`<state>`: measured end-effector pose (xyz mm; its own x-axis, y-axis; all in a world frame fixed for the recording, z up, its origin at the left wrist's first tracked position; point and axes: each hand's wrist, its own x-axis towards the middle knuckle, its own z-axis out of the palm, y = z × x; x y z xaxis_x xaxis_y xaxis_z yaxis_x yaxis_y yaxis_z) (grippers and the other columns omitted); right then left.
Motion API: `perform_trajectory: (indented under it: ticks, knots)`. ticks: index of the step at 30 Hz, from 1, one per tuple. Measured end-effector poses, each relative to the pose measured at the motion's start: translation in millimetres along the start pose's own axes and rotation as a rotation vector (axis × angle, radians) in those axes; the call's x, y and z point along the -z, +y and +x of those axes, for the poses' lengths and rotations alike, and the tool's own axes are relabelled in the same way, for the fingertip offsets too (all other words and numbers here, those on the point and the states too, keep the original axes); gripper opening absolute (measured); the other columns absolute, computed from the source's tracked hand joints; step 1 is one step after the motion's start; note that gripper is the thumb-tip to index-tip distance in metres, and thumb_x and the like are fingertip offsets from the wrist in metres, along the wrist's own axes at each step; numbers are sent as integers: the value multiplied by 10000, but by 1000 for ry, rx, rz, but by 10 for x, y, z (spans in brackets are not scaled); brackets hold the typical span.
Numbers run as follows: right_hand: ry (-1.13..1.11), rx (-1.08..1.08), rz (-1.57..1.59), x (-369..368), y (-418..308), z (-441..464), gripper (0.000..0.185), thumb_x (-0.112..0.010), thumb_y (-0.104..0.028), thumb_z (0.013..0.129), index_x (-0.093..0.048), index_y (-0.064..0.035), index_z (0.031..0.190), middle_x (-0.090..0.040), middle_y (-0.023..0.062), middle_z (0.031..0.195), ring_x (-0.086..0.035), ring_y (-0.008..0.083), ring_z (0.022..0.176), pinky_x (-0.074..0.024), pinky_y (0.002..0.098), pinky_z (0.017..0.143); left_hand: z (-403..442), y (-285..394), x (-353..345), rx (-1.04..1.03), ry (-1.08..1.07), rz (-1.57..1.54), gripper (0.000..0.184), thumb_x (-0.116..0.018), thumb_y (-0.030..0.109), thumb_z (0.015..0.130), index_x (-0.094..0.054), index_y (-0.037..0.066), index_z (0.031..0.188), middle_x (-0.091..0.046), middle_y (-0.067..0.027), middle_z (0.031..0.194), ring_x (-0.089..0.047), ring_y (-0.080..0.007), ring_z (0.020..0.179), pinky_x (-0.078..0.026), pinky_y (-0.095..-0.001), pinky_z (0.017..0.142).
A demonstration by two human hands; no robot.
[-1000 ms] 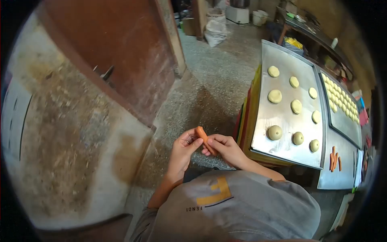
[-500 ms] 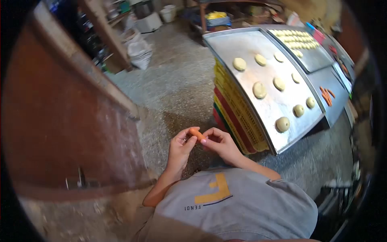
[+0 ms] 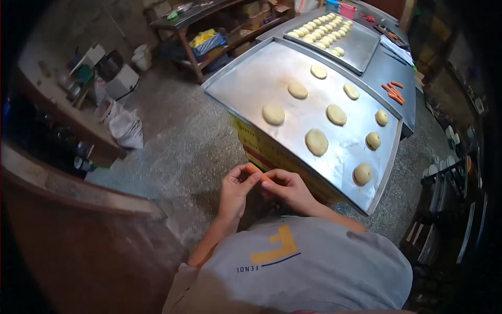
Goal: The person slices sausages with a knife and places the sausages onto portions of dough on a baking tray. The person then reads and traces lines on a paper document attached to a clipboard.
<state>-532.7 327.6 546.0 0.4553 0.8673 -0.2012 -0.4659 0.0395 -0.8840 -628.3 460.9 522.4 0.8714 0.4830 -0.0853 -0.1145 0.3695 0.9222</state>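
Note:
Between both hands is a small orange sausage (image 3: 254, 169), held in front of my chest. My left hand (image 3: 236, 189) pinches one end of it with thumb and fingers. The other end is pinched by my right hand (image 3: 291, 190), and the fingers partly cover the sausage. Just beyond my hands lies a large metal tray (image 3: 246, 73) with several flattened dough pieces, such as the dough disc (image 3: 317, 142) nearest me. Three rounder dough balls, including a dough ball (image 3: 362, 174) at the near corner, sit along the right side, each with a small mark on top.
The tray rests on stacked yellow crates (image 3: 256, 144). Behind it, a second tray (image 3: 361, 55) holds rows of small dough pieces. Several orange sausages (image 3: 393, 93) lie on the metal table (image 3: 374, 78). A white sack (image 3: 125, 128) stands on the floor at left, and dark racks (image 3: 444, 193) at right.
My view has turned, so the tray now appears closer and further left, in front of my hands. Both hands keep hold of the sausage, which is now more covered by the fingers.

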Motion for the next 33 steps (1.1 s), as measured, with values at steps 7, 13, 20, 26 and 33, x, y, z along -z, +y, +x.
perform_trajectory:
  ticks: [7,13,20,26,33]
  knots:
    - [219,205,-106,113,-202,457,180,-535,-159,883,-605,-1,933,-591,42,761,-533,103,652,-446,207,610,697,187,-324,11,-159,-152,230,-479,130,903,-474,30,1110,-544,-71,1034,-535,-122,817,-437,-205,718]
    - [322,115,-279,370,-289,323,192,-525,-199,894,-620,-34,918,-595,35,734,-528,89,624,-436,194,585,1215,97,-525,33,-383,-294,172,-446,207,936,-448,99,1070,-498,-26,870,-481,-87,665,-411,-184,603]
    - [564,213,-307,933,-587,-550,183,-538,-180,881,-620,-23,924,-592,41,734,-533,89,603,-431,190,553,1702,216,-640,8,-536,-509,167,-399,288,951,-423,122,948,-423,3,777,-379,-66,535,-331,-186,499]
    - [915,613,-503,1691,-1094,-1564,122,-557,-114,857,-625,-14,877,-565,42,715,-493,90,595,-404,199,537,1523,-63,-1077,-184,-397,-287,236,-358,346,956,-408,127,882,-384,8,746,-357,-67,545,-302,-192,498]
    - [847,569,-901,2684,-1277,-2926,77,-592,-77,815,-621,-12,843,-557,43,727,-472,103,587,-394,212,551,729,-731,-2169,-442,-79,-15,235,-343,323,958,-387,125,840,-364,3,740,-340,-68,579,-295,-202,523]
